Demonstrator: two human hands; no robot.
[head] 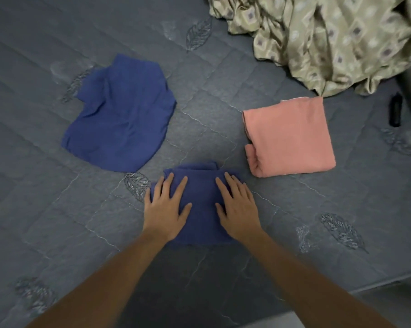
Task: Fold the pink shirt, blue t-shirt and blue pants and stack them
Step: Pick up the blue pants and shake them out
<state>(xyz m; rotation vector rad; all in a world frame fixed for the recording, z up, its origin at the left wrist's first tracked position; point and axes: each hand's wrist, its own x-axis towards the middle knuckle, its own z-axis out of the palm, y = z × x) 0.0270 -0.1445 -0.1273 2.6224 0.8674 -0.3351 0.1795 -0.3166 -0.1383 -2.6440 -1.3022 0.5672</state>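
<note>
Both the left hand (166,207) and right hand (237,209) lie open and flat on the folded dark blue garment (201,209) near the bed's (34,209) front edge. Press outward evenly to flatten creases before stacking it with the pink shirt (288,138).

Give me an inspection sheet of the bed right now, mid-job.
Surface: grey quilt, leaf stitching.
Job's things: pink shirt folded, right; lighter blue garment folded loosely, left; dark blue garment folded, under both hands. None stacked.
Clutter: patterned beige sheet bunched at top right; small black object at right edge.
Grippers: left hand and right hand flat, pressing, fingers spread.
Cables: nothing seen.
Surroundings: bed edge at lower right.
</note>
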